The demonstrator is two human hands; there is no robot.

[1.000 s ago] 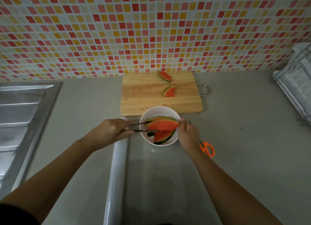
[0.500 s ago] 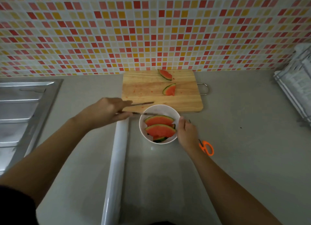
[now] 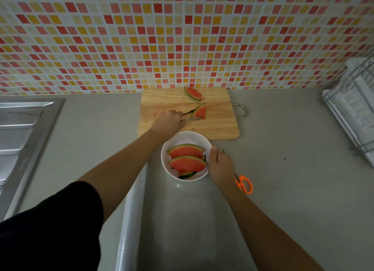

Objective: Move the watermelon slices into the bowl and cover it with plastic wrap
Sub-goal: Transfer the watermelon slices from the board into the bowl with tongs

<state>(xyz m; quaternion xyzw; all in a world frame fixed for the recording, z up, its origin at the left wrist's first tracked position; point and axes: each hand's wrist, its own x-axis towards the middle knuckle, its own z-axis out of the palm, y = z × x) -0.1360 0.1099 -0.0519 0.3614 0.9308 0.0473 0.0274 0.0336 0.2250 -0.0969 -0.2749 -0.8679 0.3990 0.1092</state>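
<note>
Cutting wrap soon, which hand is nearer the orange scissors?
Right. The right hand touches the bowl, just beside the scissors; the left hand is over the cutting board, holding tongs.

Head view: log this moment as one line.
left hand: grips metal tongs at nearer red watermelon slice on wooden cutting board | right hand: rests against white round bowl holding slices | far slice untouched
</note>
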